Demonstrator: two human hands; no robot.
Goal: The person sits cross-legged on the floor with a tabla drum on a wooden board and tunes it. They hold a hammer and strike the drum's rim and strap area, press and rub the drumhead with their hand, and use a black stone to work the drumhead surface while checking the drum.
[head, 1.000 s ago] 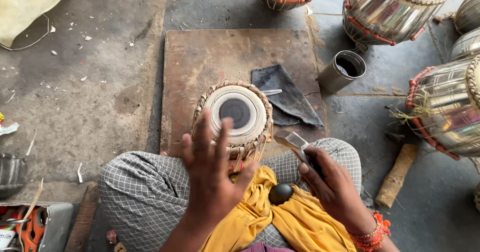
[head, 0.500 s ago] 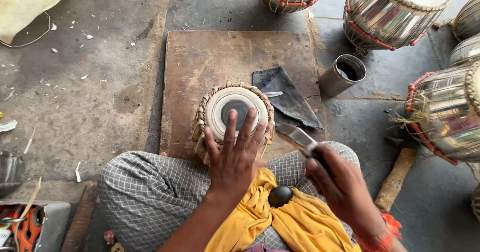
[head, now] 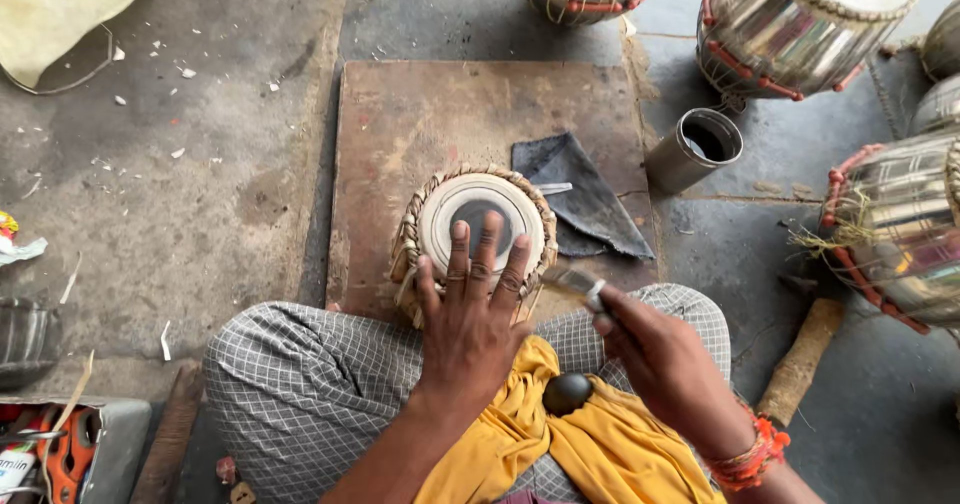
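A small drum (head: 440, 214) with a white skin and a dark centre spot stands on a brown board (head: 420, 114) in front of my crossed legs. My left hand (head: 470, 309) lies flat on its near edge, fingers spread and reaching onto the skin. My right hand (head: 665, 364) grips a small metal hammer (head: 572, 282), whose head is just right of the drum's rim. A dark round stone (head: 566, 392) rests on the yellow cloth (head: 560, 444) in my lap.
A dark grey rag (head: 585, 199) lies on the board right of the drum. A metal cup (head: 695, 149) stands beside it. Several shiny metal drums (head: 800, 24) crowd the right and far side. A wooden stick (head: 800, 359) lies at right. A tool box (head: 60, 444) sits at bottom left.
My left hand has come down from the air and now rests flat on the drum. My right hand has brought the hammer closer to the drum's rim.
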